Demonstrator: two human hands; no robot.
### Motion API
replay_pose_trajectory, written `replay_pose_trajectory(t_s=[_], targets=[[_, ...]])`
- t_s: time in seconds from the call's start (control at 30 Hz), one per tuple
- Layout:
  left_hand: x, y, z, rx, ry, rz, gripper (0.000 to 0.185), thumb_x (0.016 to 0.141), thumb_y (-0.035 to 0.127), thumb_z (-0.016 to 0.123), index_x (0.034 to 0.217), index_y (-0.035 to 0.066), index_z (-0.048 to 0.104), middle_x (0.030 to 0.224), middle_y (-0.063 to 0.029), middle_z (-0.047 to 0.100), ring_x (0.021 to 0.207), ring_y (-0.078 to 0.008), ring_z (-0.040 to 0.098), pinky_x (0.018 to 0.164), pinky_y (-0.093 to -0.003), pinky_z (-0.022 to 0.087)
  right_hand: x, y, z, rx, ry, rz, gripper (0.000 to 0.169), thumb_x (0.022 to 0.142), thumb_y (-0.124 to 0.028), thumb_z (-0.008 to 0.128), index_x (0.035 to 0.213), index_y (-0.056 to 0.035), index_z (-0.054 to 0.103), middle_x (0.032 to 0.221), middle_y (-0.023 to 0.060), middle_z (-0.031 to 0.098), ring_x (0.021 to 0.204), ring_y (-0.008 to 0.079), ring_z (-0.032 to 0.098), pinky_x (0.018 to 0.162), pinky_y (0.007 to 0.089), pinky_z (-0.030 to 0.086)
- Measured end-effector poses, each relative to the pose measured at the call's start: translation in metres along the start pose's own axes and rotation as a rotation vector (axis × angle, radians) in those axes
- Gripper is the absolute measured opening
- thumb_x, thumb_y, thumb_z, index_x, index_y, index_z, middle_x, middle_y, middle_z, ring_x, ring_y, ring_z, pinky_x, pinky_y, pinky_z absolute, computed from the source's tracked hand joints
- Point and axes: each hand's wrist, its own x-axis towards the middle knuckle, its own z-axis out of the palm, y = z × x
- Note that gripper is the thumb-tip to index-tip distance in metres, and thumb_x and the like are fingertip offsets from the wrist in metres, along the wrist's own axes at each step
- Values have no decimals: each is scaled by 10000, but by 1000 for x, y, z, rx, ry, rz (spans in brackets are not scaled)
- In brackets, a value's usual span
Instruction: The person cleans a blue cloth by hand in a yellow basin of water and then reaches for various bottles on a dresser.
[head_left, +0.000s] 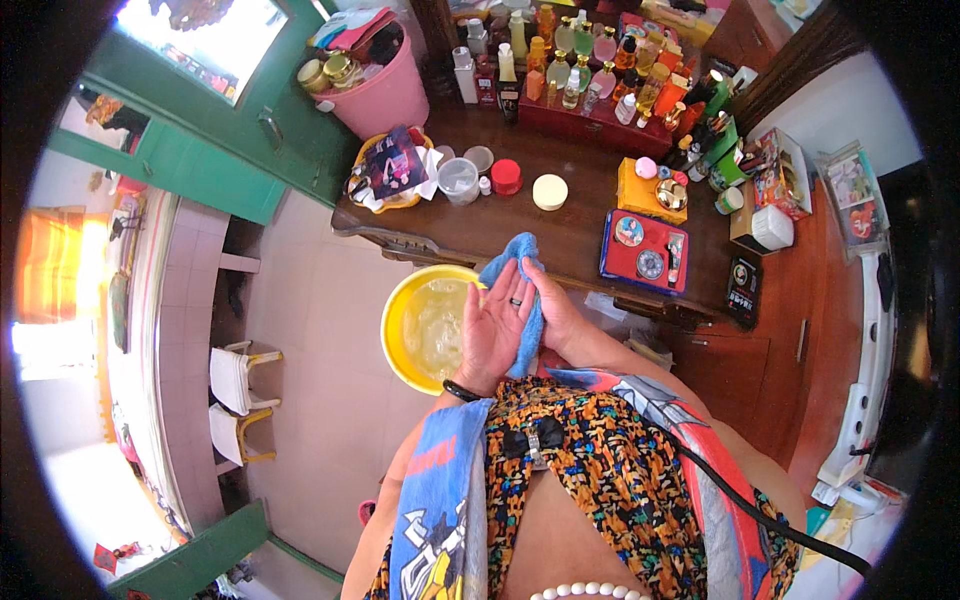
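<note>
My left hand (491, 326) is turned palm up, its fingers stretched out and a ring on one of them. A dark bracelet (460, 391) circles that wrist. In my right hand (553, 306) is a blue cloth (532, 334), gripped with the thumb on top against the left fingers. Part of the cloth sticks out past the fingertips, and the rest hangs down between the hands. Just left of and below my hands is a yellow basin (397, 341) holding cloudy water. A patterned towel (442, 487) is draped over my shoulders.
Ahead stands a dark wooden dressing table (480, 232) with many bottles (581, 75), a round cream-coloured lid (550, 192), a red jar (506, 177), a yellow basket (412, 199) and a red tray (645, 251). A pink bucket (382, 97) is behind. White stools (229, 379) stand left.
</note>
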Motion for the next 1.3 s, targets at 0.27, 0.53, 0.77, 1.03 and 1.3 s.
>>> replay_pose_trajectory(t_s=[0.27,0.53,0.77,1.03,1.3], targets=[[-29,-13,-24,706,-123,41,652,990,242,482,1497,8,144,1544,-144,205,1421,-208,218,1160,-334,184,-10,20,-14,-184,70,-49,302,931,-378,555,949,-80,599,908,62,634,844,170,609,772,333,504],[-68,0,-17,1520,-146,317,730,933,68,491,1527,104,68,1548,-138,231,1404,-228,268,1122,-363,257,-21,-7,-44,-277,137,-94,443,929,-459,518,1125,-73,613,1057,92,674,874,198,649,775,340,519],[-4,-66,-39,1453,207,444,516,1010,372,402,1421,69,326,1356,-134,440,1244,-231,432,1014,-352,363,-26,12,-47,-483,-218,-226,723,955,-641,296,1408,-86,399,1379,42,433,1265,151,380,1083,315,267],[55,-97,-27,1001,457,355,381,977,422,471,1037,64,586,898,-28,588,805,-141,544,719,-305,463,-39,-65,-80,-1376,-431,-374,673,1009,-523,198,1478,-40,200,1472,223,337,1391,323,290,1128,384,234],[109,-94,46,493,78,-29,778,925,646,364,1398,28,377,1351,-144,500,1165,-268,541,1029,-402,415,-70,-206,-86,-181,-746,140,587,959,-397,339,1343,29,461,1289,251,542,1087,298,599,934,405,460]])
